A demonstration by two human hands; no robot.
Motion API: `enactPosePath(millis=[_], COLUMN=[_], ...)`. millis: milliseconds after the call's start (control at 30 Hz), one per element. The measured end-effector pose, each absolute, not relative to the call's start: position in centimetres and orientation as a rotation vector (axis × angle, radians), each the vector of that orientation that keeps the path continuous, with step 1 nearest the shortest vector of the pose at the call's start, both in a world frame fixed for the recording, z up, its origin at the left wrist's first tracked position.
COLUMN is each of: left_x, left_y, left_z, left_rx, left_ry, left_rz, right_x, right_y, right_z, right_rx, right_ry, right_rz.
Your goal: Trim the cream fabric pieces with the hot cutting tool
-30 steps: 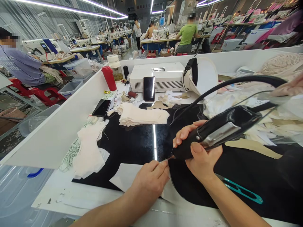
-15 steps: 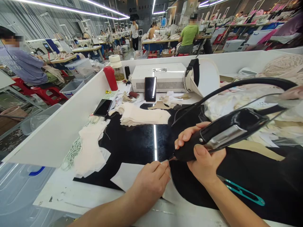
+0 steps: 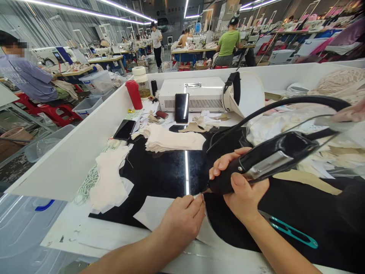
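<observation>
Right hand [image 3: 242,186]: wrapped round the body of one black handheld tool [image 3: 273,160], slanting over the right half of the black mat [image 3: 159,173], nose pointing down-left. Left hand [image 3: 184,217]: fingertips pinched on one white fabric piece [image 3: 155,211], right by the nose; nose-to-cloth contact cannot be told. That piece lies across the mat's near edge, white tabletop [image 3: 97,239] in front. One teal-handled pair of thread snips [image 3: 298,233] on the mat's right part, just beside the right wrist.

Room: glossy mat surface runs from the left hand up to one cream fabric stack [image 3: 173,139] near the far edge. Second cream stack [image 3: 110,179] over the mat's left edge; mint cord [image 3: 88,184] outside it, then white partition [image 3: 62,163].

Beyond the mat: two phones, one flat phone [image 3: 124,129] off the far left, one propped phone [image 3: 181,108] against one white vented box [image 3: 196,89].
</observation>
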State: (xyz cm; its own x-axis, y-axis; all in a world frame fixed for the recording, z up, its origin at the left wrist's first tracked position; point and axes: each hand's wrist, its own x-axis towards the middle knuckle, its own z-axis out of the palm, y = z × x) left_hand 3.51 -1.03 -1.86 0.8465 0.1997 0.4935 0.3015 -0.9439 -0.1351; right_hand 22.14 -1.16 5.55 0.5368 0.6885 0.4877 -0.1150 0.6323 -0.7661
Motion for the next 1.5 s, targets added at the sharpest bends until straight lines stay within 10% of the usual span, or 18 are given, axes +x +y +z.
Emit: enactPosePath(millis=[1500], left_x=[1.8], left_y=[0.2], left_z=[3.2], left_rx=[-2.969], left_ry=[-0.253], left_rz=[-0.711], right_x=[23.3], right_y=[-8.1], right_z=[7.8], right_rx=[-0.723], right_ry=[-0.859], right_rz=[0.617])
